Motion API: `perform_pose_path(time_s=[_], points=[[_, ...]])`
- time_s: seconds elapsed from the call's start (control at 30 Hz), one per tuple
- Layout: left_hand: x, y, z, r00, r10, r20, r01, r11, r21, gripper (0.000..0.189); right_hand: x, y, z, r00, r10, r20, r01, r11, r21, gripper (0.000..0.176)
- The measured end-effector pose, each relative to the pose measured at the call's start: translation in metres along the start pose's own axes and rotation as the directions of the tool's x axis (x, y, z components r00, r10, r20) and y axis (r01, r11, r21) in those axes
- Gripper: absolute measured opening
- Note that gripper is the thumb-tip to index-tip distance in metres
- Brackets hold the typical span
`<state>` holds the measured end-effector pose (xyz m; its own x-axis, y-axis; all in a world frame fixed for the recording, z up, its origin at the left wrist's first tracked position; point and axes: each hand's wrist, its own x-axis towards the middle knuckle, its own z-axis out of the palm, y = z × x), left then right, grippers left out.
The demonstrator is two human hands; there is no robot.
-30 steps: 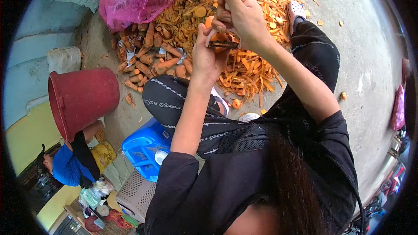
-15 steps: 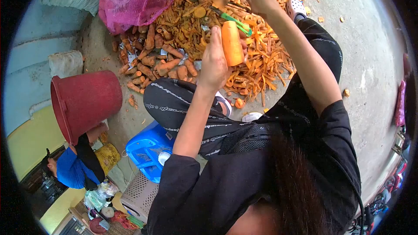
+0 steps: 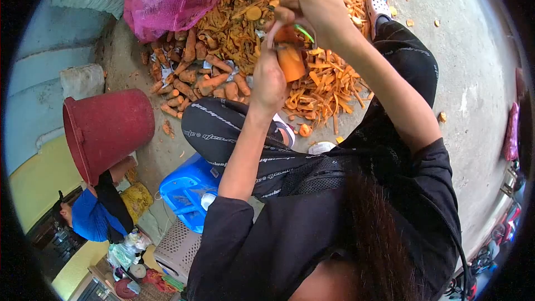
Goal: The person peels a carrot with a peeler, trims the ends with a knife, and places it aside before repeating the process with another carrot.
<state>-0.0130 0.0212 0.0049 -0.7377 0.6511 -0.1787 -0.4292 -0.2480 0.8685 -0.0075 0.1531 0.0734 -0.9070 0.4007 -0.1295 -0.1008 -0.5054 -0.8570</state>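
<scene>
My left hand [image 3: 268, 81] is wrapped round a thick, peeled orange carrot [image 3: 292, 66] and holds it over the peelings. Just above it, my right hand [image 3: 316, 8] is closed on a peeler with a green part [image 3: 305, 33], which lies against the upper end of the carrot. The peeler's handle is mostly hidden by my fingers, and its working end is blurred. Below both hands spreads a heap of bright orange peel strips [image 3: 320, 97]. Duller, brownish peelings [image 3: 223, 19] pile up farther off to the left.
Several unpeeled carrots [image 3: 212, 83] lie on the concrete beside a pink mesh sack [image 3: 170, 0]. At left are a tipped-looking red bucket [image 3: 114, 131] and a blue jerrycan [image 3: 186, 189]. Another person in a blue top [image 3: 95, 217] is behind the bucket. My white clog [image 3: 379, 8] borders the heap.
My right hand has come down and left, bringing the peeler onto the carrot. The carrot in my left hand has shifted slightly left, its upper end now covered.
</scene>
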Motion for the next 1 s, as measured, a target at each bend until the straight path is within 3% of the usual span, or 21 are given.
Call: perform_pose_path(time_s=[0.03, 0.07, 0.13, 0.17, 0.23, 0.33, 0.47, 0.5, 0.53, 0.6, 0.63, 0.73, 0.77, 0.87, 0.97, 1.0], points=[[0.0, -0.002, -0.001, 1.0, 0.018, 0.026, -0.02, 0.996, 0.082, 0.042, 0.007, -0.003, -0.001, 0.999, 0.043, -0.009, -0.042, 0.994, 0.098, 0.036], [-0.001, -0.003, -0.002, 0.998, 0.035, 0.052, -0.043, 0.986, 0.161, 0.043, 0.024, 0.005, -0.012, 0.997, -0.052, -0.056, 0.046, 0.995, -0.092, 0.035], [-0.007, -0.001, -0.002, 0.989, -0.111, 0.103, 0.094, 0.983, 0.159, 0.047, 0.062, 0.026, -0.041, 0.961, -0.258, -0.095, 0.187, 0.866, -0.464, 0.033], [-0.005, 0.0, 0.001, 0.986, -0.109, 0.125, 0.088, 0.982, 0.168, 0.049, 0.06, 0.024, -0.043, 0.968, -0.24, -0.071, 0.148, 0.779, -0.609, 0.033], [-0.002, 0.0, -0.002, 0.984, -0.071, 0.166, 0.038, 0.981, 0.19, 0.049, 0.059, 0.02, -0.044, 0.984, -0.176, -0.019, 0.079, 0.528, -0.846, 0.034], [-0.004, 0.002, -0.005, 0.991, -0.049, 0.123, 0.023, 0.979, 0.204, 0.045, 0.048, 0.013, -0.048, 0.893, -0.34, 0.295, 0.324, 0.028, -0.946, 0.035], [0.007, -0.006, -0.008, 0.995, 0.072, -0.075, -0.057, 0.98, 0.189, 0.038, 0.055, 0.011, -0.056, 0.797, -0.475, 0.374, 0.523, 0.23, -0.821, 0.04], [0.008, -0.006, -0.013, 0.994, 0.068, -0.091, -0.053, 0.986, 0.16, 0.036, 0.044, 0.017, -0.05, 0.857, -0.413, 0.307, 0.496, 0.503, -0.707, 0.044], [0.009, -0.004, -0.013, 0.991, 0.085, -0.102, -0.07, 0.987, 0.147, 0.036, 0.019, -0.001, -0.034, 0.988, -0.07, 0.134, 0.147, 0.658, -0.739, 0.049], [0.01, 0.001, -0.01, 0.986, 0.117, -0.12, -0.102, 0.987, 0.124, 0.037, 0.012, 0.008, -0.04, 0.979, 0.138, 0.148, 0.08, 0.405, -0.911, 0.052], [0.009, 0.006, -0.005, 0.988, 0.111, -0.111, -0.095, 0.986, 0.137, 0.033, 0.004, 0.013, -0.039, 0.979, 0.17, 0.109, -0.016, 0.606, -0.796, 0.052], [0.008, 0.006, -0.005, 0.984, 0.07, -0.161, -0.062, 0.997, 0.054, 0.034, 0.009, -0.002, -0.042, 0.99, -0.101, 0.1, 0.141, 0.779, -0.611, 0.048], [0.007, 0.007, -0.007, 0.986, 0.042, -0.161, -0.04, 0.999, 0.015, 0.035, 0.02, -0.006, -0.051, 0.972, -0.213, 0.103, 0.221, 0.658, -0.72, 0.044], [0.01, 0.009, -0.008, 0.987, -0.022, -0.161, 0.006, 0.995, -0.103, 0.037, 0.005, -0.047, -0.045, 0.996, -0.034, -0.077, -0.071, 0.149, -0.986, 0.033], [0.014, 0.005, -0.013, 0.984, -0.105, -0.147, 0.068, 0.969, -0.238, 0.039, 0.01, -0.033, -0.05, 0.98, -0.168, 0.106, 0.155, 0.308, -0.939, 0.032], [0.015, 0.003, -0.018, 0.983, -0.151, -0.107, 0.113, 0.948, -0.298, 0.04, 0.005, -0.03, -0.043, 0.985, -0.154, 0.079, 0.161, 0.645, -0.748, 0.031]])
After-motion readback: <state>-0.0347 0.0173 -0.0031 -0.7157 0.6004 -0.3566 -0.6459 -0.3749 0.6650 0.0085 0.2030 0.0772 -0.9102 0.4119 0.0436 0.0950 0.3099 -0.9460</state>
